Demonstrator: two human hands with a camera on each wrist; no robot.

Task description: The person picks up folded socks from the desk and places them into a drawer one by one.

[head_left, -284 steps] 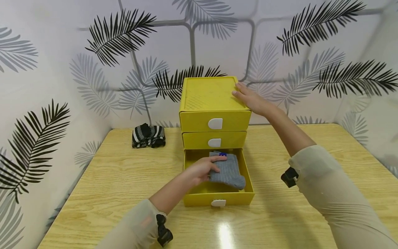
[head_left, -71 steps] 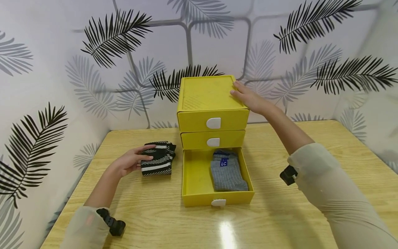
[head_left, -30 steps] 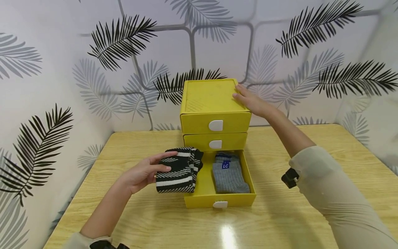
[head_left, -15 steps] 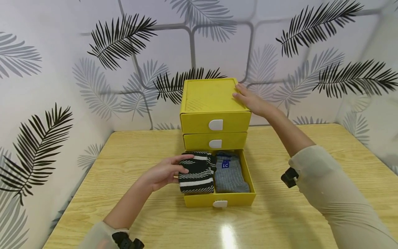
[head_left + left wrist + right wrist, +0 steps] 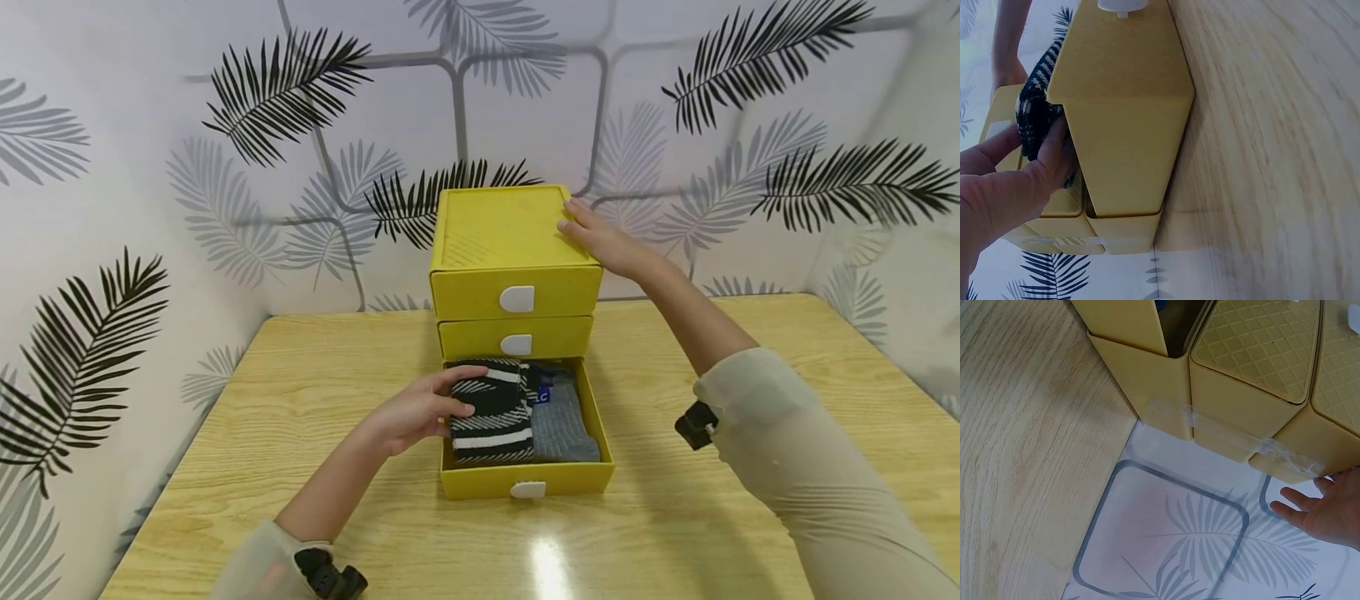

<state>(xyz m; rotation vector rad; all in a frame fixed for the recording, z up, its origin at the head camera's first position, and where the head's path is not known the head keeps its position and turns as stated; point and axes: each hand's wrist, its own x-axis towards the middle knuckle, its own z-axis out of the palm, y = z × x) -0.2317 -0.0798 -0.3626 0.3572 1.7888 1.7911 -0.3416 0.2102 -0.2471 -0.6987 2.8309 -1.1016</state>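
Note:
My left hand (image 5: 414,414) pinches a folded bundle of black-and-white patterned socks (image 5: 491,412) at its left edge. The bundle lies in the left half of the pulled-out bottom drawer (image 5: 480,481), its right edge against the grey socks (image 5: 566,425) and partly over their blue label. In the left wrist view, thumb and fingers hold the dark knit (image 5: 1038,112) just over the drawer's side wall (image 5: 1129,150). My right hand (image 5: 606,243) rests with extended fingers on the top right edge of the yellow drawer unit (image 5: 510,225).
Two upper drawers (image 5: 476,293) with white handles are pushed in. The unit stands at the back of a wooden table (image 5: 330,467), before a leaf-patterned wall (image 5: 525,117). Clear tape (image 5: 1266,447) runs across the unit's side.
My left hand left the grey socks in the drawer, picked up the black-and-white socks from the table at left, and carried them right into the drawer. My right hand stayed on the unit.

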